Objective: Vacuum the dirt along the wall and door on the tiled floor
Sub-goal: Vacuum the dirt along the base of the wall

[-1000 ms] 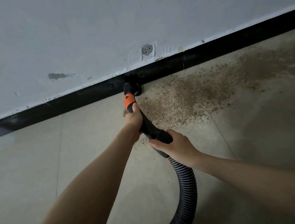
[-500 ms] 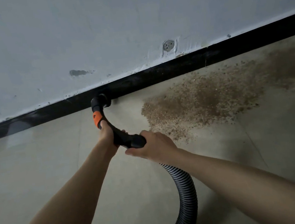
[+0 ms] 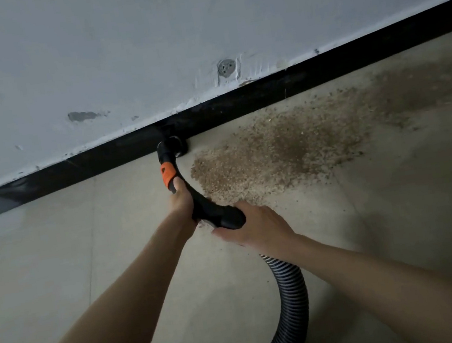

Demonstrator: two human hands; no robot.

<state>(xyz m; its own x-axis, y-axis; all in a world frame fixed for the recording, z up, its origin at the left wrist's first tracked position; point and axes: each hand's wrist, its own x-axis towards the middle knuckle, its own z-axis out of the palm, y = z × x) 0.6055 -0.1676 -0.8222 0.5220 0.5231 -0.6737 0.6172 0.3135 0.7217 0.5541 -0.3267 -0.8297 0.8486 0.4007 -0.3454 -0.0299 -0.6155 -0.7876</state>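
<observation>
So the wall (image 3: 142,37) takes up the whole top half here, pale grey paint with a few chips and a round patched spot low down near the middle. Below it the tiled floor (image 3: 44,269) is beige, grout lines showing, and a glossy black skirting board (image 3: 293,80) runs along the join between the two, sloping up to the right.

The dirt (image 3: 288,151) is a big brownish gritty patch on the floor right up near the skirting, starting just right of the nozzle and stretching off toward the right edge, getting darker further out.

The ribbed vacuum hose (image 3: 292,292) loops in from the bottom and up to a curved black handle tube (image 3: 213,211) with an orange band (image 3: 168,175). The nozzle (image 3: 172,147) sits down at the floor, tucked against the skirting, just left of the dirt pile's edge.

Both arms reach in from the bottom. The left hand (image 3: 181,198) grips the tube just below the orange band, fingers wrapped round it. The right hand (image 3: 255,225) holds the fat rear end where the hose joins, fingers curled over the top.
</observation>
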